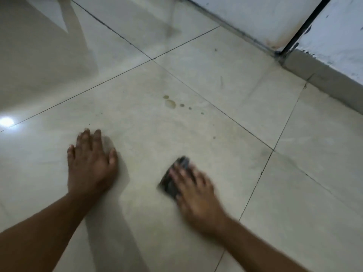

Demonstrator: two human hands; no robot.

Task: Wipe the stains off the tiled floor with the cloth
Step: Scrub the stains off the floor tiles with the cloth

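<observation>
Cloth [172,179] lay dark under right hand [196,195], fingers spread flat pressing it to floor [255,95]; left hand [90,163] braced flat, holding nothing. Stains [170,103] sat well ahead, untouched. Risk: strokes falling short, cloth smearing, palm slipping on glossy tile

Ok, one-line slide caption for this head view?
Right hand presses a dark cloth on the tiled floor, short of yellowish stains; left hand braces flat.

White wall [263,14], black vertical strip [306,24]
</observation>
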